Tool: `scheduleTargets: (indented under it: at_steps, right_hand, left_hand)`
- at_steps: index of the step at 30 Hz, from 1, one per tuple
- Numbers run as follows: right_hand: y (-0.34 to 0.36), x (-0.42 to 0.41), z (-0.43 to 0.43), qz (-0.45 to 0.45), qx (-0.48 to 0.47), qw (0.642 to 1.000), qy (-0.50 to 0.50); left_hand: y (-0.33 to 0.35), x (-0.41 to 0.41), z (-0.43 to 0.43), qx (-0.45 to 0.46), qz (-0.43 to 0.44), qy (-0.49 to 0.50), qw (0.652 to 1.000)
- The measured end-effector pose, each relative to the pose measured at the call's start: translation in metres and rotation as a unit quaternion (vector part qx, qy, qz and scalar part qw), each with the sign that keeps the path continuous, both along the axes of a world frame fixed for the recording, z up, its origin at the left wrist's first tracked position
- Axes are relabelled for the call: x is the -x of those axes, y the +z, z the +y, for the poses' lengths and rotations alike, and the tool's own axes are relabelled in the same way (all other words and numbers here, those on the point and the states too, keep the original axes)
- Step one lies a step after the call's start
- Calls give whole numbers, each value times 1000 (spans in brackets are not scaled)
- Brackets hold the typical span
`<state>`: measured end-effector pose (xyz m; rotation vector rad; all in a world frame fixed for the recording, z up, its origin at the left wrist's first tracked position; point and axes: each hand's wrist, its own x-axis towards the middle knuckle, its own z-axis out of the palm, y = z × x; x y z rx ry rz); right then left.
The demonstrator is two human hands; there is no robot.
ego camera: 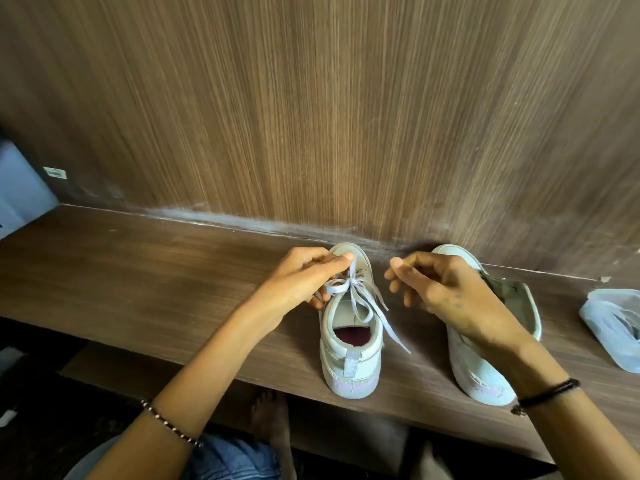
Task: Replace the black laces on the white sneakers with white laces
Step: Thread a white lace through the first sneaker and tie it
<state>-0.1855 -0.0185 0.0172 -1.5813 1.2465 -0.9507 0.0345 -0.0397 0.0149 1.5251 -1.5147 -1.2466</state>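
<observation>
Two white sneakers stand on a dark wooden shelf [138, 271], heels toward me. The left sneaker [349, 355] carries a white lace [356, 299] tied in a bow, with loose ends trailing over its right side. My left hand [304, 278] pinches a loop of that bow between thumb and fingers over the tongue. My right hand [436, 285] hovers just right of the bow with curled fingers, and nothing is visibly held in it. It covers much of the right sneaker [485, 372], whose laces are hidden. No black lace is in view.
A clear plastic packet [613, 323] lies on the shelf at the far right. A wood-grain wall [311, 116] rises directly behind the shoes. Below the shelf's front edge I see a bare foot [270, 417] and denim-covered knees.
</observation>
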Motion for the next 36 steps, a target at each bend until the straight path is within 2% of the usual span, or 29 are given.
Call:
scheduleTargets:
  at_steps: [5,7,10,14,16,20,22,24,30,36]
  right_hand:
    - [3,1,4,6,-29,995,94]
    - [2,3,4,32,-48,990,125]
    - [0,5,0,40,-63,990,122]
    - [0,6,0,24,-24,996,82]
    - [-1,4,1,49,-19,996,66]
    - [-1,1,2,141,-87,981,101]
    - [-1,-3,3,180,-108,971,115]
    - [-1,-7,2,181,-110,971,111]
    - [-6,-32,5,150,-89,980,95]
    - [-11,-67,0,146,-45,986,69]
  left_hand:
    - [9,-15,5,-64,45,-73,994]
    - [11,-22,4,-73,48,-70,994]
    - [11,-31,1,-85,40,-53,994]
    - [7,-37,-1,-81,-16,-23,996]
    - [6,-37,0,-81,-53,-32,995]
    - [12,-33,7,-125,-75,-131,981]
    - [14,-28,15,-121,-112,-185,969]
    - [12,-25,19,-97,-132,-199,966]
    - [15,-39,18,-41,-162,-142,976]
    - [16,-64,18,-36,-177,-64,981]
